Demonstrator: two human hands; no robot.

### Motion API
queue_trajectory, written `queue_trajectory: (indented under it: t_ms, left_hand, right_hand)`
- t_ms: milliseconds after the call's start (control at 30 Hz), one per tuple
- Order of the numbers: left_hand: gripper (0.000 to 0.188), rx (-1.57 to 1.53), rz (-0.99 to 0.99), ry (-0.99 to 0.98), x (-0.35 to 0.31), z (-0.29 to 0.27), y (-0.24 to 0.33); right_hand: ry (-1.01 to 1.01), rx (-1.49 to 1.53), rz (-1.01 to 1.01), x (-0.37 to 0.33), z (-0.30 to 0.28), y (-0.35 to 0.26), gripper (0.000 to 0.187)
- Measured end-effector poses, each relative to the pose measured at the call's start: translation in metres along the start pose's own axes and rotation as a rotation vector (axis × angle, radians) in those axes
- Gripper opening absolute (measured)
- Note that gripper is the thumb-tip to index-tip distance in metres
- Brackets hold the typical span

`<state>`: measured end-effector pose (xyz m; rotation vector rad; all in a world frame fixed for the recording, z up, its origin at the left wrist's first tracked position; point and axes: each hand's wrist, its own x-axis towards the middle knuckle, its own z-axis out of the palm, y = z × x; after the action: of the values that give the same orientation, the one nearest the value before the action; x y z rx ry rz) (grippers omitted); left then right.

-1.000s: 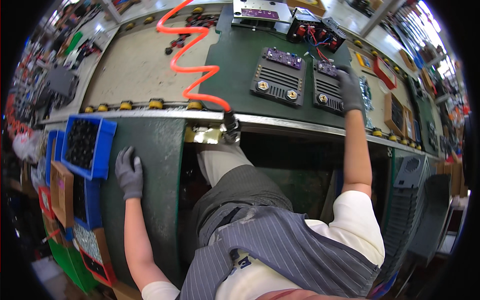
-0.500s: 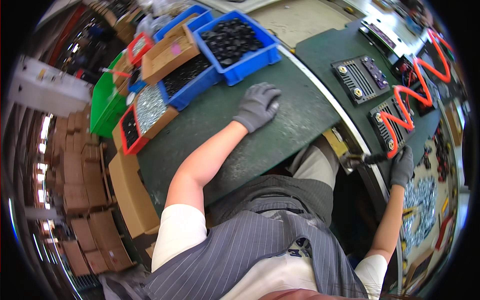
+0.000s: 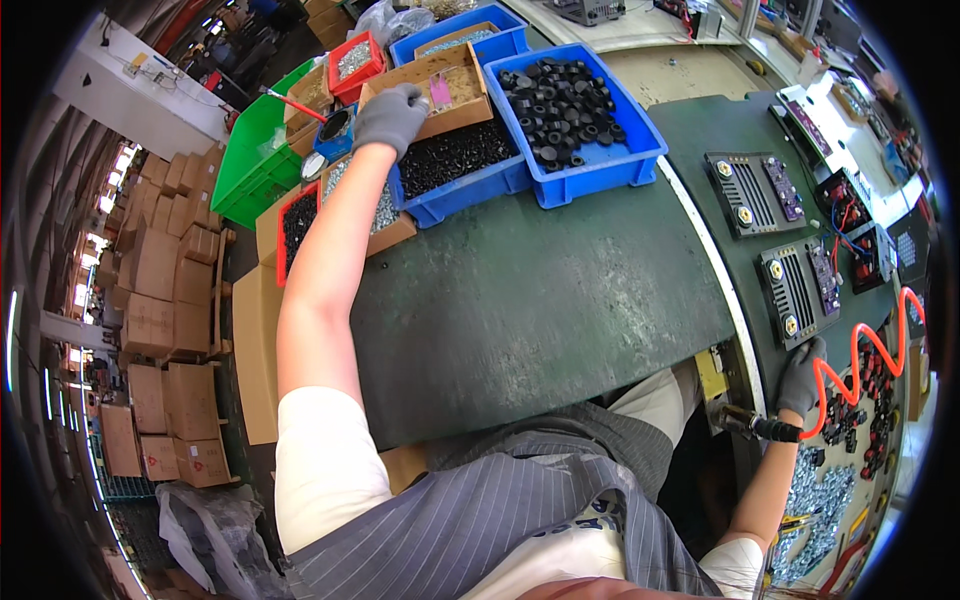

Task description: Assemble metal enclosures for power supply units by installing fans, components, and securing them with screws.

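My gloved left hand (image 3: 390,118) reaches over the parts bins, its fingers curled on the near left edge of a shallow cardboard box (image 3: 462,78); the fingertips are partly hidden. The box rests across a blue bin of small black parts (image 3: 455,160). On the right, my gloved right hand (image 3: 800,380) is beside the lower edge of a black finned unit (image 3: 797,290) with brass-coloured fittings and a purple circuit board. Its finger pads are turned away from view. Just below that wrist sits a dark cylindrical tool (image 3: 750,422), joined to a coiled orange hose (image 3: 855,350).
A large blue bin (image 3: 640,150) holds black caps. Red boxes (image 3: 357,62) and a green crate (image 3: 240,170) stand at the left. A second finned unit (image 3: 748,195) lies farther back. Silver screws (image 3: 815,510) are heaped at the right. Stacked cartons (image 3: 145,265) fill the left side.
My left hand has gone from the green tabletop to the cardboard box at the far left. My right hand stays near the same finned unit. The view has shifted, and the hose hangs lower.
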<state>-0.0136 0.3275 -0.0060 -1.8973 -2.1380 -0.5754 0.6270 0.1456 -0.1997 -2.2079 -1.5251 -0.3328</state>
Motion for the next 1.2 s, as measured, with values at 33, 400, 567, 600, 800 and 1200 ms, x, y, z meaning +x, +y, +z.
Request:
queue_trajectory:
  t_ms: [33, 400, 567, 600, 800, 1200]
  left_hand:
    - [0.039, 0.026, -0.102, -0.112, 0.013, 0.001, -0.004]
    - [0.040, 0.357, -0.263, -0.435, 0.095, 0.063, 0.017]
    - [0.034, 0.420, -0.268, -0.337, 0.092, 0.077, 0.022]
    - [0.033, 0.377, -0.304, -0.272, 0.090, 0.080, 0.019]
    - [0.036, -0.164, -0.222, 0.159, 0.073, 0.061, -0.007]
    - [0.025, -0.557, 0.373, -0.538, -0.131, 0.083, 0.132]
  right_hand:
    - [0.018, 0.008, -0.016, -0.001, 0.002, 0.004, 0.022]
    - [-0.082, -0.027, 0.118, -0.016, -0.017, 0.024, 0.024]
    - [-0.150, 0.093, 0.199, -0.021, -0.027, 0.023, 0.028]
    - [-0.147, 0.087, 0.213, -0.020, -0.028, 0.020, 0.028]
    - [-0.084, 0.282, 0.292, -0.022, -0.040, 0.019, 0.030]
    - [0.161, 0.364, 0.262, -0.023, -0.037, 0.057, 0.027]
